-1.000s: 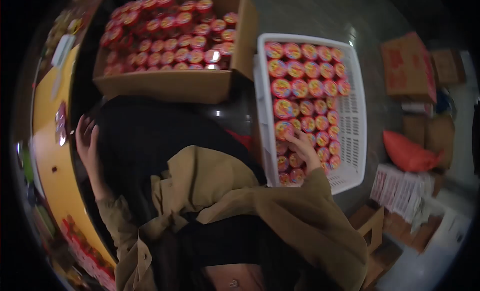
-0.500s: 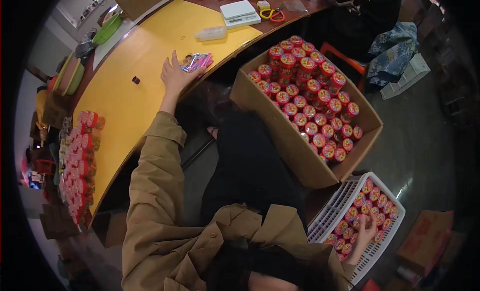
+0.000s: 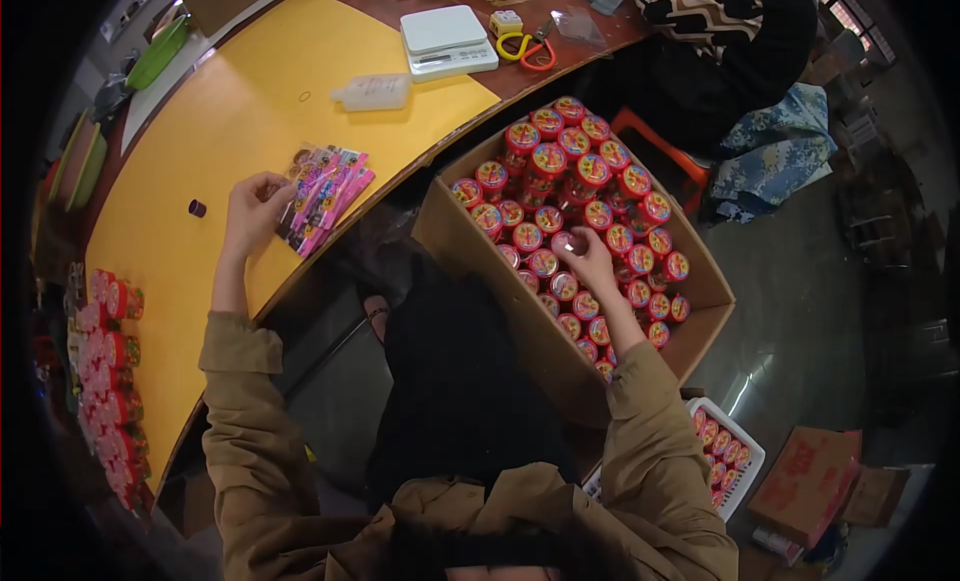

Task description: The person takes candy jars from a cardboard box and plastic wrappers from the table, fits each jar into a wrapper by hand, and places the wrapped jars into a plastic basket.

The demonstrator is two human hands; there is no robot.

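Observation:
My left hand [image 3: 257, 215] is at the yellow table's front edge, its fingers curled and pinching the left edge of a fanned stack of shiny pink and purple printed packets [image 3: 325, 201]. My right hand [image 3: 592, 262] reaches into a cardboard box [image 3: 480, 249] of clear jars with red lids. Its thumb and fingers close around the lid of one jar [image 3: 563, 244], whose body is hidden. More red-lidded jars [image 3: 548, 159] stand around it, some higher than others.
The yellow tabletop [image 3: 260, 106] bears a small dark cap [image 3: 197, 209], a white bottle [image 3: 375, 92] and grouped red-lidded jars [image 3: 108, 381]. Beyond are a white scale [image 3: 447, 43] and scissors [image 3: 527, 51]. A white basket [image 3: 745, 486] of jars stands beside the box. Another person [image 3: 720, 71] sits at the back right.
My right hand has moved from the white basket up into the cardboard box. My left hand's spread fingers have curled in, and the packets are now fanned out more. The view has shifted.

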